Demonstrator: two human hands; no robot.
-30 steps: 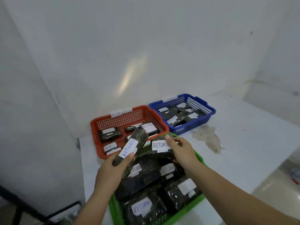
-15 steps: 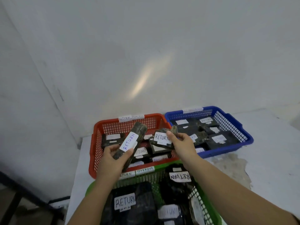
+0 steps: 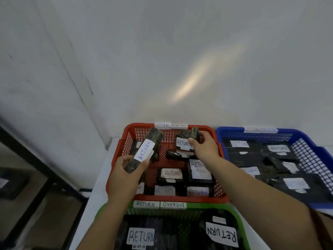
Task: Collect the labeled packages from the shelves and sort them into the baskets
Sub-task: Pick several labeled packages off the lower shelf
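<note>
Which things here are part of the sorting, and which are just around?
Part of the job:
left hand and right hand, each holding a labeled package
red basket
blue basket
green basket

Just around:
white wall
dark frame

A long dark package point(image 3: 148, 150) labelled RETURN tilts upward over the red basket point(image 3: 117, 159); a shorter RETURN package point(image 3: 187, 139) hangs above its far side. Labelled dark packages also fill the blue basket point(image 3: 317, 150) and green basket point(image 3: 239, 222).

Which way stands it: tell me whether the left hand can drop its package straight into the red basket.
Probably yes: the left hand grips its package above the red basket, over bare mesh, with nothing between.
</note>
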